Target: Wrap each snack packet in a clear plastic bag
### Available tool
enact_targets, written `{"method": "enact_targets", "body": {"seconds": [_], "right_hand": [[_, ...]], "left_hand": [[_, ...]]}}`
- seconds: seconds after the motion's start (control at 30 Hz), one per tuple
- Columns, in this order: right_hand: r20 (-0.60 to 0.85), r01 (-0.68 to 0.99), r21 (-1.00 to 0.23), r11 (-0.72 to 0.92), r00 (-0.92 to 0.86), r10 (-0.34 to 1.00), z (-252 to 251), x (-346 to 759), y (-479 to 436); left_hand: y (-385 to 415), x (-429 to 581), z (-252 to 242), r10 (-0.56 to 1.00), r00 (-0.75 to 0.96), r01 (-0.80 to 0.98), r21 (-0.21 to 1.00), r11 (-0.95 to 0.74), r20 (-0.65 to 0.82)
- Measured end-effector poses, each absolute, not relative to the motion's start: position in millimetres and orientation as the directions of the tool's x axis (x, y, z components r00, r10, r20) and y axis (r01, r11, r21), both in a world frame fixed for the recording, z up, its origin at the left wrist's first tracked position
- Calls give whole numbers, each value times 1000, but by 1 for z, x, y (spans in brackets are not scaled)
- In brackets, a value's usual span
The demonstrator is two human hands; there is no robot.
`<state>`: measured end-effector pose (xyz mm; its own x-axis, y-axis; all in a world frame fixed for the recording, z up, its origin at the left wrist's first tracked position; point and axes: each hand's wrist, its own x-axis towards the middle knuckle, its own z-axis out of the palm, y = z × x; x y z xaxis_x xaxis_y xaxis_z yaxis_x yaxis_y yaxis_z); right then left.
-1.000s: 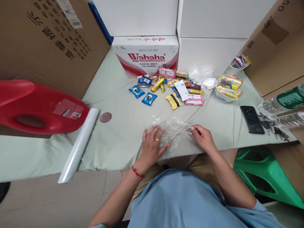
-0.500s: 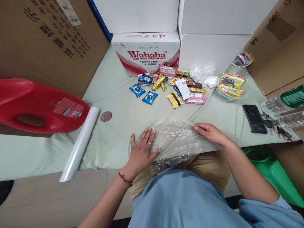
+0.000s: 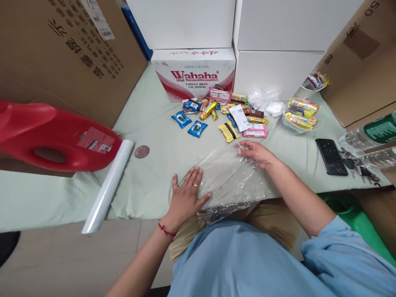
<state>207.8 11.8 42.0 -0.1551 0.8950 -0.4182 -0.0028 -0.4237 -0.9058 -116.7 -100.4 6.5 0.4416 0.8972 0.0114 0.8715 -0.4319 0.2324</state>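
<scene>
A crumpled sheet of clear plastic wrap [image 3: 230,177] lies on the pale green cloth at the near table edge, its lower part hanging over the edge. My left hand [image 3: 186,197] lies flat with spread fingers on the sheet's left side. My right hand [image 3: 254,152] rests on the sheet's far right corner, fingers curled and pinching the film. Beyond it lies a pile of small snack packets [image 3: 222,117], among them blue biscuit packs [image 3: 196,128] and a yellow bar [image 3: 228,131].
A roll of clear film [image 3: 108,185] and a red jug [image 3: 52,138] lie at the left, with a small round lid [image 3: 141,151]. A Wahaha box [image 3: 194,72] and cardboard boxes ring the table. A black phone [image 3: 329,156], keys and bottles sit right; a green stool [image 3: 355,218] stands below.
My right hand has moved up and left along the plastic wrap's far edge, pulling it out flatter. My left hand slid left and spread flat on the sheet.
</scene>
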Motion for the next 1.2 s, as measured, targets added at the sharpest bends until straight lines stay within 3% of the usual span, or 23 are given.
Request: {"method": "enact_targets", "body": {"seconds": [0.1,0.3,0.37,0.47,0.53,0.6,0.67,0.83,1.03,1.2], "right_hand": [[-385,-71,-920,-387,-33,922,40,218,12],[-383,-31,-924,-382,107,917,33,234,9],[-379,-13,-925,-380,116,918,30,232,9],[-350,32,-934,-356,114,930,27,225,10],[-314,66,-944,-322,110,943,25,218,12],[-277,105,-952,-287,104,955,24,213,14],[-260,118,-956,-269,86,962,25,211,17],[-374,14,-927,-374,-12,927,33,219,16],[-450,74,-893,-444,-157,879,40,230,-6],[-438,153,-890,-429,-27,898,36,254,-14]], "left_hand": [[-97,-115,8,911,413,879,260,-400,8],[-83,-116,10,941,338,886,342,-314,-12],[-79,-115,16,966,247,899,354,-258,76],[-77,-105,31,932,113,912,336,-236,345],[-75,-93,41,876,178,891,305,-337,447],[-71,-82,44,857,315,853,274,-444,409],[-64,-75,39,875,395,851,247,-464,281],[-48,-81,13,938,345,922,170,-347,44],[-47,-87,11,949,315,938,151,-310,-4],[-45,-94,12,946,325,934,159,-320,-2]]}}
